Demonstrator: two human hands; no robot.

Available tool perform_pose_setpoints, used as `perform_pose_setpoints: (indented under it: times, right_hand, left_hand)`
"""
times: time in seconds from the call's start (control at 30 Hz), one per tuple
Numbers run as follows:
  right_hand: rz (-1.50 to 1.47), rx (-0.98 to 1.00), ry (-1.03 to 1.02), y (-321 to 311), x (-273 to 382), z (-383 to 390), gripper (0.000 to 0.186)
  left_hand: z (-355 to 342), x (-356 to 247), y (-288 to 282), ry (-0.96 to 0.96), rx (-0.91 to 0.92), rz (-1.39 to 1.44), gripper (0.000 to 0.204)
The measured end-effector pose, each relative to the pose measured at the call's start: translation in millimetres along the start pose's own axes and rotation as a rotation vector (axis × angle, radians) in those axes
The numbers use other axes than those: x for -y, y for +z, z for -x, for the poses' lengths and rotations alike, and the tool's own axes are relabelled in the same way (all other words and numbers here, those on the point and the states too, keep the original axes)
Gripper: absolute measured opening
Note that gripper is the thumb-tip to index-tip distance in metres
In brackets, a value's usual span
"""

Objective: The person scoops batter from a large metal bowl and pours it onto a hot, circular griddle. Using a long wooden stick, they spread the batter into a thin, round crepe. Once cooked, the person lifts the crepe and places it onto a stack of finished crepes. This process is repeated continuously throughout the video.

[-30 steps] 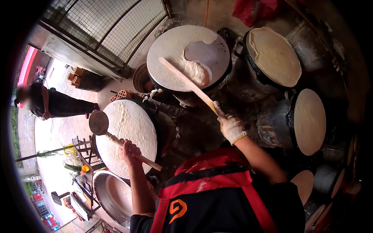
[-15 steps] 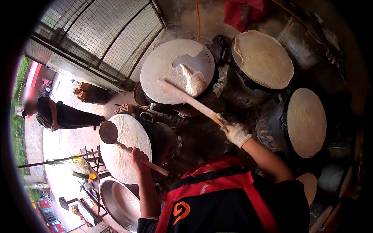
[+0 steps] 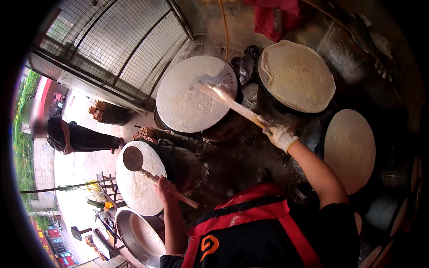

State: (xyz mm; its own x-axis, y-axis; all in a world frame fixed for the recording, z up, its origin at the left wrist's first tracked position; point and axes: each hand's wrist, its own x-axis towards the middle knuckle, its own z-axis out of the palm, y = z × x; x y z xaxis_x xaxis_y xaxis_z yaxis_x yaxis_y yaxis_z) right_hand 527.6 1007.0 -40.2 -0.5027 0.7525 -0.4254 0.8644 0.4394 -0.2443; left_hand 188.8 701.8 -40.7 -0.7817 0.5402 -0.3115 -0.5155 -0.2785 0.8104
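My gloved right hand (image 3: 281, 135) is closed round the handle of a long wooden spreader (image 3: 243, 109). The spreader's far end lies on a round griddle (image 3: 176, 118) coated with pale batter, beside a bare grey patch near its far right edge. A small lump of wet batter sits against the spreader there. With bare fingers, my left hand (image 3: 165, 188) grips the wooden handle of a ladle (image 3: 133, 158). The ladle's round, dark bowl hangs over a second griddle covered by a white sheet of batter (image 3: 140, 192).
Right of me are griddles with a folded-edge pancake (image 3: 297, 76) and a smooth pancake (image 3: 349, 152). A large metal basin (image 3: 127, 232) of batter stands at lower left. A person (image 3: 80, 136) stands beyond, near perforated briquettes (image 3: 145, 133). Mesh fencing (image 3: 120, 40) bounds the far left.
The spreader has swept across the far griddle toward its far edge. The batter lump and bare patch there have shrunk. My left hand still holds the ladle; the whole view has shifted slightly.
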Motion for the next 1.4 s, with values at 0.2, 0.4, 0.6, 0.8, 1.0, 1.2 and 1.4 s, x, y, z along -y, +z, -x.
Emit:
perform_pose_setpoints:
  times: [0.2, 0.4, 0.6, 0.8, 1.0, 1.2, 1.4]
  right_hand:
    - [0.068, -0.13, -0.14, 12, -8, -10, 0.049]
    - [-0.168, -0.073, -0.02, -4, -4, -59, 0.046]
    - [-0.405, -0.147, 0.088, -58, 60, -150, 0.05]
    - [-0.814, -0.194, -0.13, -18, 65, -164, 0.048]
    - [-0.878, -0.054, -0.089, 40, 99, -80, 0.047]
    - [-1.291, 0.009, -0.003, 14, 74, -63, 0.049]
    - [-0.649, -0.638, -0.451, 65, 111, -78, 0.044]
  left_hand:
    - [-2, 17, 2, -0.02, 0.0, 0.023, 0.011]
    - [6, 27, 12, -0.011, -0.078, -0.086, 0.012]
    - [9, 35, 52, -0.091, -0.016, -0.137, 0.012]
    - [14, 29, 79, -0.158, 0.024, -0.18, 0.017]
    - [12, 28, 100, -0.235, -0.004, -0.212, 0.015]
    - [4, 25, 121, -0.315, 0.153, -0.226, 0.006]
    - [-8, 32, 148, -0.317, 0.137, -0.395, 0.007]
